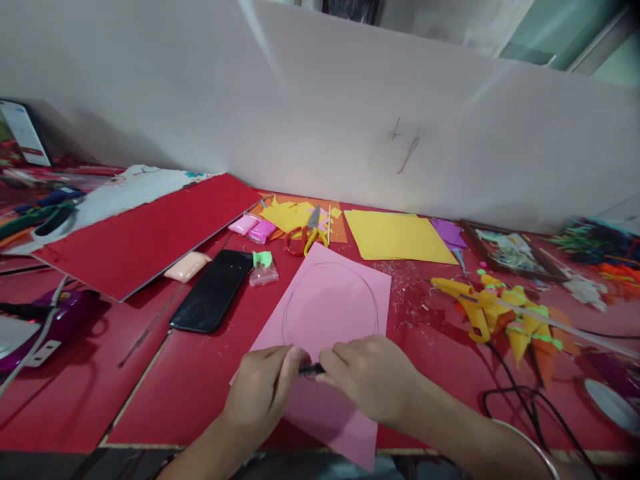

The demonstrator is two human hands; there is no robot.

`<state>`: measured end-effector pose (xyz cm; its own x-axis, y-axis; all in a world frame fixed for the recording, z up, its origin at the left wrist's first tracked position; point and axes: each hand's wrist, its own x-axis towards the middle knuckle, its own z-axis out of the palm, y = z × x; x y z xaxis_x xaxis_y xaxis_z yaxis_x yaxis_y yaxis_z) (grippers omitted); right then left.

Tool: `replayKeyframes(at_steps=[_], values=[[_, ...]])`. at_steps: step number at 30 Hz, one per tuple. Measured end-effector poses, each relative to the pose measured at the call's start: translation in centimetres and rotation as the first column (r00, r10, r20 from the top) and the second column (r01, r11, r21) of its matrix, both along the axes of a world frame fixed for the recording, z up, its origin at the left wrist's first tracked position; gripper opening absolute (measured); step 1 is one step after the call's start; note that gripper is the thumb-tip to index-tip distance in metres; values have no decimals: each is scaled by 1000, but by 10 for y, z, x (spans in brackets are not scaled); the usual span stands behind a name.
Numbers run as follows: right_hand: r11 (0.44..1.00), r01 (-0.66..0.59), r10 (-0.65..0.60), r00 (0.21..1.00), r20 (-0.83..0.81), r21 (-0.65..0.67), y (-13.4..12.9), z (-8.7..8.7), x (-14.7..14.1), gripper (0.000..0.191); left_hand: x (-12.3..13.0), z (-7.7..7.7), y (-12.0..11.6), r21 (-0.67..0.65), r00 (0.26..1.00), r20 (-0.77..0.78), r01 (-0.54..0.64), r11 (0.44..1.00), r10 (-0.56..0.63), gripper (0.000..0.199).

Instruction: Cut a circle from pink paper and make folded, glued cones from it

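Note:
A pink sheet of paper (345, 300) lies at a slant before me and reaches past the table's front edge. On it is a large circle drawn in a thin dark line. Over the lower part of the sheet, my left hand (265, 387) and my right hand (370, 377) meet around a short black pen (311, 369). The left fingers close on one end, and the right fingers grip the other. Both ends of the pen are hidden in the fingers, so I cannot tell whether a cap is on it.
Left of the sheet lie a black phone (213, 291) and a red board (150, 233). Behind it are scissors (313, 230) and yellow sheets (400, 235). At right sits a yellow glue gun (463, 297) with a black cable (520, 390), beside yellow paper shapes (520, 313). A white partition (320, 113) stands behind.

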<state>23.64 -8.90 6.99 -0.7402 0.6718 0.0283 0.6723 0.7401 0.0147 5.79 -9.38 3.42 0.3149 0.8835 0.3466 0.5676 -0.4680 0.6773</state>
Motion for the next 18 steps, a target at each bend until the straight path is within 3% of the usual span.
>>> replayKeyframes(at_steps=[3, 6, 10, 12, 18], values=[[999, -51, 50, 999, -9, -6, 21, 9, 3, 31, -4, 1, 7, -47, 999, -24, 20, 999, -21, 30], [986, -22, -9, 983, -182, -167, 53, 15, 12, 27, -18, 3, 19, -98, 995, -100, -18, 995, 8, 27], [919, 185, -332, 838, -432, -347, 108, 12, 23, 32, -50, -2, 31, -114, 971, -160, -196, 974, 176, 34], [840, 434, -537, 755, -377, -327, 138, 5, 18, 29, -65, -8, 35, -112, 942, -198, -298, 948, 272, 36], [684, 639, -716, 679, -160, -352, 214, -26, -36, 30, -70, -25, 45, 64, 922, -308, -226, 972, 234, 40]])
